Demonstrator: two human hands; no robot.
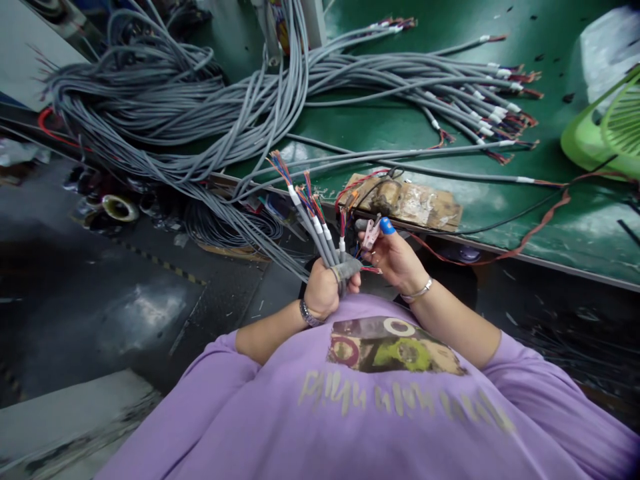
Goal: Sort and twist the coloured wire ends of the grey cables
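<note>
My left hand [323, 288], a grey covering over its thumb, is closed around several grey cables [325, 248] in front of my body. Their ends point up, with white bands and stripped, multicoloured wires fanning out above the fist. Thin red wires [373, 270] stick out to the right, beside the thumb. Just right of the cable ends, my right hand [393, 259] is closed on a small pink tool [371, 233] whose exact kind I cannot make out. A blue cover [387, 225] sits on the right thumb.
A big heap of grey cables [150, 120] lies across the green table [500, 220], stripped ends to the right. A wooden board [430, 207] with a fixture sits at the near edge. A green fan [607, 127] stands right; a coil of cable [235, 227] lies below the table.
</note>
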